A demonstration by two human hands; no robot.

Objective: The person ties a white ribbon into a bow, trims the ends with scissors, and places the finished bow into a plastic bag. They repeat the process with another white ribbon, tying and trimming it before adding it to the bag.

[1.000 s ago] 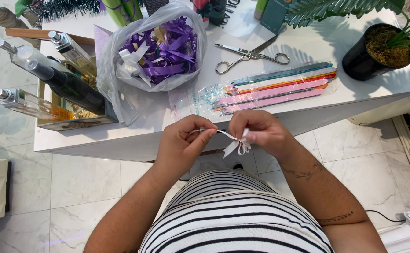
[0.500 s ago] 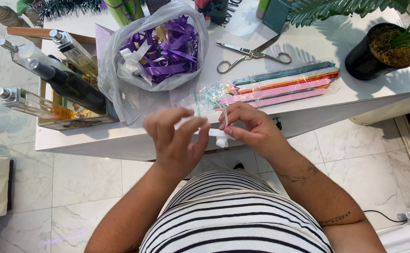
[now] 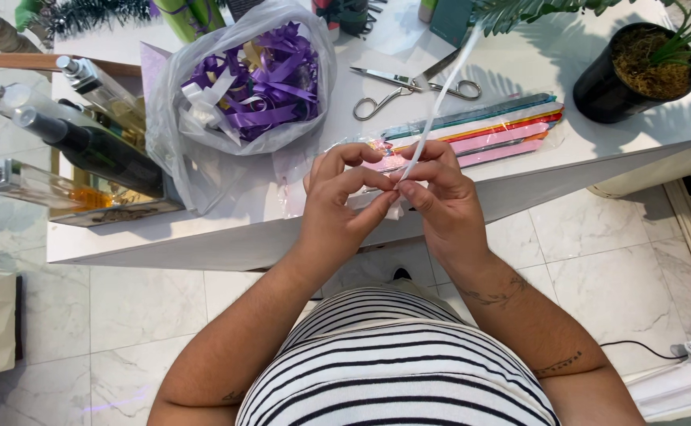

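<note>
Ribbon pinched between two hands, its tail running up and away

Ribbon, a narrow white strip, rises from the meeting fingertips over the near edge of the bench and slants up and to the right, its long axis pointing toward the scissors at the back. Its lower end sits at the pinch, where the left hand and the right hand touch thumb to forefinger; both are closed on the strip, the left curled with knuckles up, the right holding just at the point where the free length leaves. The right hand lies nearer that free length, which passes over its knuckles; the left holds the short end toward the body, and a scrap of white shows just beneath the fingers. Behind the hands a flat stack of coloured strips in clear wrap lies crosswise on the bench, well clear of the pinch. To the left stands a clear bag of purple bows, with bottles in a tray beyond it. A black plant pot sits at the far right corner. How much ribbon lies below the fingers cannot be told, as the hands hide it
</note>
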